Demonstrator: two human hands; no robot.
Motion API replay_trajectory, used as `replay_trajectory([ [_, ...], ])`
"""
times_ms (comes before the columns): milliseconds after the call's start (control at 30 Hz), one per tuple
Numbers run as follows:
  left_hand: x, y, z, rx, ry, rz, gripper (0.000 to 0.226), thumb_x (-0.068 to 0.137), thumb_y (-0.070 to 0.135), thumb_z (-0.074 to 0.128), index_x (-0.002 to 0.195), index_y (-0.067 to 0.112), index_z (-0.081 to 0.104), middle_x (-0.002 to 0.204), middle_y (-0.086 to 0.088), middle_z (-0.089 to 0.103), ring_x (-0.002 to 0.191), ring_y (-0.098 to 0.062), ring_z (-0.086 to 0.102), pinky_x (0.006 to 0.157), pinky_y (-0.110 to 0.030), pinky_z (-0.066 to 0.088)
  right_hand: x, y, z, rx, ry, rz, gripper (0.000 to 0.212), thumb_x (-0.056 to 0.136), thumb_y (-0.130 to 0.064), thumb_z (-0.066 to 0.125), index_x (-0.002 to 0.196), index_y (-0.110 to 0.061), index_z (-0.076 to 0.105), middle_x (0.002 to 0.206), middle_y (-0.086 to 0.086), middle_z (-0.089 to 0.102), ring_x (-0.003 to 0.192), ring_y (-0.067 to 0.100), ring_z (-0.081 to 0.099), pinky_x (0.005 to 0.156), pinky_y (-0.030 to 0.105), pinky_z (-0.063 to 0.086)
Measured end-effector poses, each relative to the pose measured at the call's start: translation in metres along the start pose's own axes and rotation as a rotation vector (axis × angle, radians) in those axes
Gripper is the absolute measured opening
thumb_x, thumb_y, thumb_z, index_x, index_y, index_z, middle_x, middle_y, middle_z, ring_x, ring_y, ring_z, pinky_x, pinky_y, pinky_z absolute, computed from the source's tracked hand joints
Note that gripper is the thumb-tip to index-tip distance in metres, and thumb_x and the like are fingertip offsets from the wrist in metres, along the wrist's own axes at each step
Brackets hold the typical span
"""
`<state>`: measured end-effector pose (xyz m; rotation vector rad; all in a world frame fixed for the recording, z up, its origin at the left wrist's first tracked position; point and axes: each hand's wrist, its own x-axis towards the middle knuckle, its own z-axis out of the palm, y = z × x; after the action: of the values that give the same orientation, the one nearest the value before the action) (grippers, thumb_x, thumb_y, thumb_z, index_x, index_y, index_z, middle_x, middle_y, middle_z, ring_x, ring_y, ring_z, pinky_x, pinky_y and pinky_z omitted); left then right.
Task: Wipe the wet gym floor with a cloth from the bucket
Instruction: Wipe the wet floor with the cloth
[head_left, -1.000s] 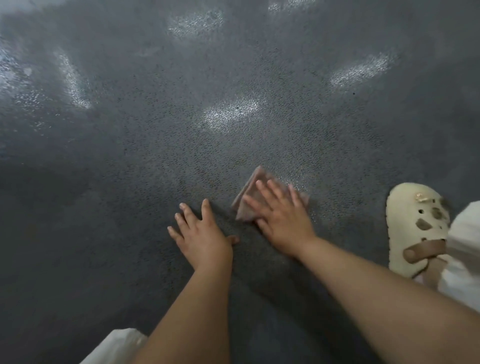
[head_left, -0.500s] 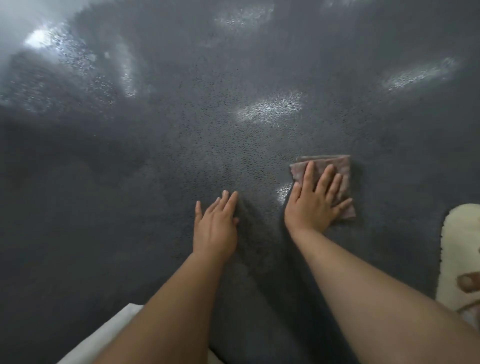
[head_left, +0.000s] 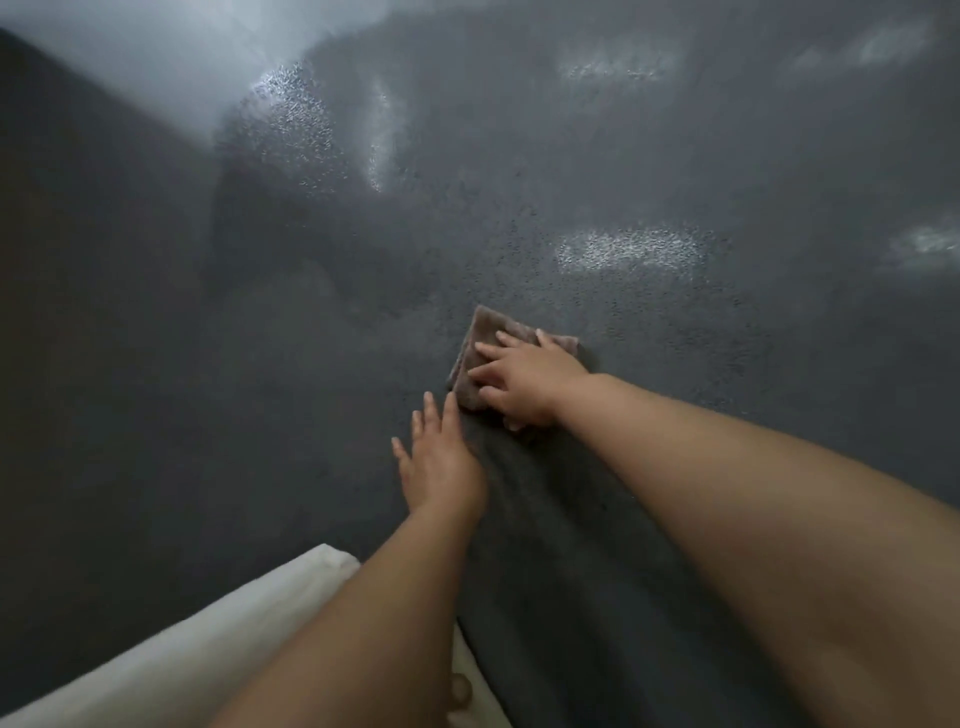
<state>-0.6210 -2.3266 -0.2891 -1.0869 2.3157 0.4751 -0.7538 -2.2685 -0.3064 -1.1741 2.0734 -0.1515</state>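
Head view: right hand (head_left: 524, 379) presses flat on the cloth (head_left: 480, 345) mid-wipe; left hand (head_left: 439, 460) rests open on the floor (head_left: 675, 322). Next, probably sweep toward the far glistening patches.

Floor (head_left: 649, 171): dark grey, finely speckled, with pale white glare patches.
Cloth (head_left: 480, 338): dull pinkish brown, plain, no pattern discernible.
Fabric at lower left (head_left: 218, 639): plain off-white.
Strip at upper left (head_left: 130, 57): pale bluish grey, unpatterned.
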Motion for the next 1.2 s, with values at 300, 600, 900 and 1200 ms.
replay_trajectory([
  [300, -0.038, 0.016, -0.054, -0.091, -0.049, 0.106, 0.064, 0.100, 0.028, 0.043, 0.151, 0.025, 0.006, 0.159, 0.001, -0.007, 0.146, -0.020, -0.003, 0.116, -0.046, 0.000, -0.090, -0.007, -0.037, -0.017, 0.040, 0.256, 0.036, 0.092, -0.032, 0.047, 0.124, -0.021, 0.058, 0.131, 0.007, 0.055, 0.118, 0.026, 0.052, 0.094, 0.035, 0.042],
  [600, -0.082, -0.008, -0.090, -0.001, 0.079, 0.300, 0.066, 0.099, 0.020, 0.043, 0.152, 0.025, 0.004, 0.159, -0.002, -0.004, 0.146, -0.025, -0.001, 0.117, -0.047, 0.004, -0.148, -0.053, -0.066, -0.041, 0.092, 0.399, 0.032, 0.093, -0.022, 0.045, 0.119, -0.016, 0.063, 0.124, 0.009, 0.060, 0.112, 0.027, 0.056, 0.092, 0.031, 0.046],
  [900, -0.088, 0.032, -0.073, 0.002, 0.049, 0.293, 0.065, 0.098, 0.018, 0.041, 0.151, 0.025, 0.004, 0.159, -0.003, -0.005, 0.146, -0.024, -0.003, 0.118, -0.046, 0.002, -0.154, -0.040, -0.075, -0.088, 0.183, 0.379, 0.033, 0.094, -0.022, 0.043, 0.122, -0.020, 0.060, 0.129, 0.009, 0.057, 0.117, 0.029, 0.053, 0.094, 0.035, 0.045],
  [1200, -0.026, 0.049, -0.045, -0.035, 0.019, 0.301, 0.075, 0.095, 0.012, 0.045, 0.151, 0.019, -0.003, 0.157, -0.008, -0.016, 0.146, -0.024, -0.011, 0.118, -0.040, 0.001, -0.076, -0.004, -0.062, -0.025, 0.154, 0.535, 0.026, 0.091, -0.014, 0.045, 0.109, -0.019, 0.063, 0.116, 0.008, 0.062, 0.106, 0.028, 0.057, 0.081, 0.030, 0.045],
])
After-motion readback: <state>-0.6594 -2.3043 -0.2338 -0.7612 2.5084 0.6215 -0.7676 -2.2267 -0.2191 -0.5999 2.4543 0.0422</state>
